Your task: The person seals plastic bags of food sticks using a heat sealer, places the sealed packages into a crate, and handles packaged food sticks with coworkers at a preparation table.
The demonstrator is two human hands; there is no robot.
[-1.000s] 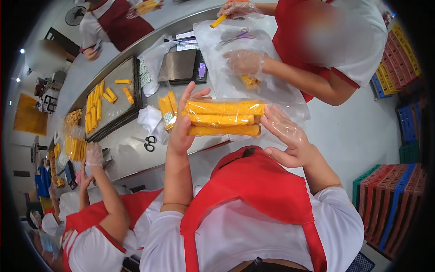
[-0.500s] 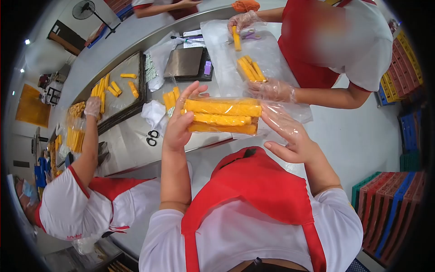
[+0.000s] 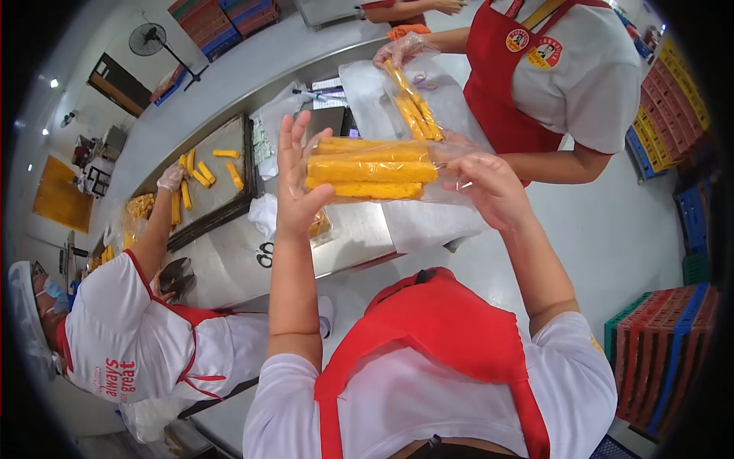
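In front of my chest I hold up a clear plastic bag of thick yellow food sticks, lying sideways with several sticks stacked in it. My left hand cups the left end, its thumb in front and its fingers rising along and behind the bag. At the other end my right hand grips the loose plastic between thumb and fingers. Behind the bag, partly covered, is a dark scale. Black-handled scissors lie on the steel table, near my left forearm.
Across the table a co-worker's gloved hand holds another bag of yellow sticks. To the left, a second co-worker's gloved hand reaches to sticks on a dark-rimmed tray. Stacked crates stand at the right.
The bag in my hands has risen slightly and rolled. My right hand has gone from spread fingers to gripping its loose end. The co-worker opposite has brought the sticks together in a bag.
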